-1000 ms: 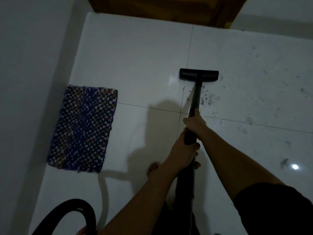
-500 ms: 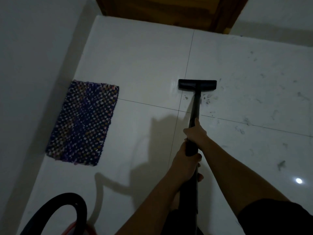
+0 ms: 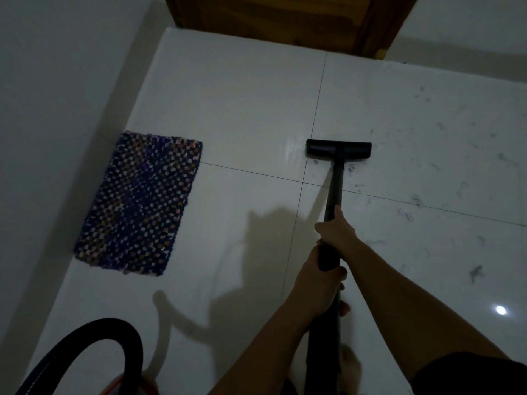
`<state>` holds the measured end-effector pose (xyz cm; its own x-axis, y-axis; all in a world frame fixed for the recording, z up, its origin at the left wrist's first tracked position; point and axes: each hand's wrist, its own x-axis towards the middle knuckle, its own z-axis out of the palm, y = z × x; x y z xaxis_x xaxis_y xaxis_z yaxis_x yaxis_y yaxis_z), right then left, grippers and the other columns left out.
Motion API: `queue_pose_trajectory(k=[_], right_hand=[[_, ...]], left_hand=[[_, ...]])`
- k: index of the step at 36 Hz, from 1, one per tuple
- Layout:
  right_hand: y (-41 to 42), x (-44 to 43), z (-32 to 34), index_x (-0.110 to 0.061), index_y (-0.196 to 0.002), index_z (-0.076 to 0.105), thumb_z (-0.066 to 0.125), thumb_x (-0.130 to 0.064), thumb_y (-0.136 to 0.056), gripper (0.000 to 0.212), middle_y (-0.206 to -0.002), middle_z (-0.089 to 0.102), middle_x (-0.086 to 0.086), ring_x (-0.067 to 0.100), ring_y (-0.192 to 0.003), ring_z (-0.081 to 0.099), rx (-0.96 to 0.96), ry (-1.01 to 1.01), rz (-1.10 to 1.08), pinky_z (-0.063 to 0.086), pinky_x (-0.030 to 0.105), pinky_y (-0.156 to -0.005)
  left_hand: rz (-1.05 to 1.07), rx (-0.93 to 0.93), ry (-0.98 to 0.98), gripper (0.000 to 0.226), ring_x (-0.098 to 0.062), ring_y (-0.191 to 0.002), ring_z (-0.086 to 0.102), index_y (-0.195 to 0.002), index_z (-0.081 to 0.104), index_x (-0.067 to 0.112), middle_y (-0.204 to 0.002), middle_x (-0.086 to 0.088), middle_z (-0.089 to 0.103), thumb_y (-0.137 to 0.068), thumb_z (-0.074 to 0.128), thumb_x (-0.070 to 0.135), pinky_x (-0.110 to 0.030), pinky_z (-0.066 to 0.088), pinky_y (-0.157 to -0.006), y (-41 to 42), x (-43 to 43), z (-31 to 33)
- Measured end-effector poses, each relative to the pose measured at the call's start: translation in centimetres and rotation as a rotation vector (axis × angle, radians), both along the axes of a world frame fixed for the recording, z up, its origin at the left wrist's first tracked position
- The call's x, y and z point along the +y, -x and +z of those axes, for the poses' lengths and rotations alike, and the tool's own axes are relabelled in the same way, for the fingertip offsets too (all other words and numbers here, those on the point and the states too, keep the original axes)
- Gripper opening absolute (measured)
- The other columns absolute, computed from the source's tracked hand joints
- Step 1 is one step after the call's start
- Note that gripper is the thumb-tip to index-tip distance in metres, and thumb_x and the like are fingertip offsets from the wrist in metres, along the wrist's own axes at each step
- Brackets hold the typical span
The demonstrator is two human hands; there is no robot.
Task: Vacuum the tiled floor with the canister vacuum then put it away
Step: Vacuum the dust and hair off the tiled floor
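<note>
A black vacuum wand runs from my hands out to a flat black floor nozzle lying on the white tiled floor. My right hand grips the wand higher up, thumb along the tube. Just below it, my left hand grips the thicker lower part of the wand. A black hose loops at the bottom left, over a red edge of the canister. Dark dust and hair scraps lie on the tiles right of the nozzle.
A blue-and-white woven mat lies on the floor at the left, against the grey wall. A wooden door closes the far end. My bare foot shows beside the wand at the bottom.
The nozzle has been drawn back toward me over the dusty patch, across the tile. Both hands kept their grip on the wand. The hose loop shifted right in view.
</note>
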<state>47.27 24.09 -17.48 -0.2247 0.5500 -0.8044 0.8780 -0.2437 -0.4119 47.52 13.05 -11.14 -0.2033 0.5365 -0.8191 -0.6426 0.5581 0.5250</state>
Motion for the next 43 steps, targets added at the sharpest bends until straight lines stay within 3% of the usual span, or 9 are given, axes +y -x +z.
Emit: queue_pose_trajectory(k=[5,9,16,21,25,33,41,43], right_hand=[[-1.1,-1.2,-0.3,-0.024,-0.153,0.003,0.049,-0.013,-0.095,0.075,-0.128,0.052,0.020,0.010,-0.054,0.043,-0.005,0.010,-0.016,0.031,0.015,-0.041],[-1.6,-1.9,-0.8,-0.026,-0.153,0.003,0.051,-0.013,-0.093,0.078,-0.124,0.055,0.022,0.014,-0.055,0.051,0.033,0.030,-0.045,0.036,0.020,-0.044],[-3.1,-2.3,-0.4,-0.027,-0.152,0.002,0.051,-0.012,-0.093,0.078,-0.106,0.055,0.019,0.015,-0.056,0.051,0.099,0.029,-0.019,0.039,0.022,-0.046],[-5.3,-2.0,-0.5,-0.025,-0.153,0.001,0.050,-0.012,-0.092,0.079,-0.124,0.052,0.025,0.015,-0.057,0.047,0.113,0.054,0.016,0.037,0.023,-0.047],[-7.5,-1.7,-0.8,-0.026,-0.152,0.000,0.050,-0.011,-0.092,0.080,-0.122,0.054,0.024,0.016,-0.057,0.048,0.097,0.068,0.029,0.039,0.023,-0.046],[-8.4,-1.3,-3.1,-0.025,-0.152,0.000,0.052,-0.010,-0.090,0.083,-0.122,0.052,0.027,0.021,-0.060,0.054,0.047,0.052,0.037,0.051,0.032,-0.062],[-3.9,-0.9,-4.6,-0.027,-0.153,0.001,0.051,-0.010,-0.091,0.081,-0.124,0.053,0.023,0.018,-0.056,0.051,0.063,0.065,-0.020,0.042,0.023,-0.046],[-2.8,-0.5,-4.9,-0.028,-0.152,0.001,0.051,-0.011,-0.091,0.081,-0.124,0.053,0.023,0.020,-0.059,0.052,0.055,0.053,-0.042,0.044,0.025,-0.049]], left_hand=[[-0.014,0.008,0.001,0.057,-0.016,-0.065,0.054,-0.141,0.036,0.027,-0.087,-0.006,0.053,-0.089,0.048,0.005,-0.022,0.049,-0.042,-0.9,-1.0,0.0],[-0.022,0.033,0.019,0.056,-0.018,-0.062,0.055,-0.139,0.038,0.027,-0.089,-0.007,0.053,-0.089,0.048,0.005,-0.024,0.050,-0.044,-1.3,-1.7,0.2],[-0.004,0.087,0.036,0.049,-0.017,-0.062,0.053,-0.134,0.041,0.026,-0.084,-0.006,0.051,-0.090,0.047,0.004,-0.024,0.049,-0.043,-3.3,-2.1,1.5],[0.009,0.110,0.049,0.043,-0.016,-0.061,0.052,-0.132,0.045,0.021,-0.081,-0.007,0.050,-0.092,0.047,0.005,-0.022,0.047,-0.040,-5.7,-1.8,2.0],[0.024,0.091,0.060,0.043,-0.015,-0.058,0.051,-0.131,0.046,0.019,-0.078,-0.008,0.049,-0.091,0.046,0.004,-0.022,0.045,-0.039,-8.2,-1.3,2.2],[0.025,0.041,0.058,0.044,-0.015,-0.059,0.050,-0.133,0.045,0.020,-0.076,-0.005,0.049,-0.092,0.045,0.005,-0.021,0.045,-0.039,-8.8,-0.6,1.0],[-0.023,0.083,0.060,0.047,-0.016,-0.065,0.052,-0.135,0.041,0.024,-0.083,-0.005,0.050,-0.092,0.045,0.005,-0.023,0.047,-0.041,-4.3,-0.5,-1.6],[-0.031,0.078,0.049,0.048,-0.016,-0.064,0.051,-0.137,0.039,0.024,-0.082,-0.005,0.050,-0.093,0.045,0.005,-0.022,0.047,-0.040,-3.2,-0.1,-2.2]])
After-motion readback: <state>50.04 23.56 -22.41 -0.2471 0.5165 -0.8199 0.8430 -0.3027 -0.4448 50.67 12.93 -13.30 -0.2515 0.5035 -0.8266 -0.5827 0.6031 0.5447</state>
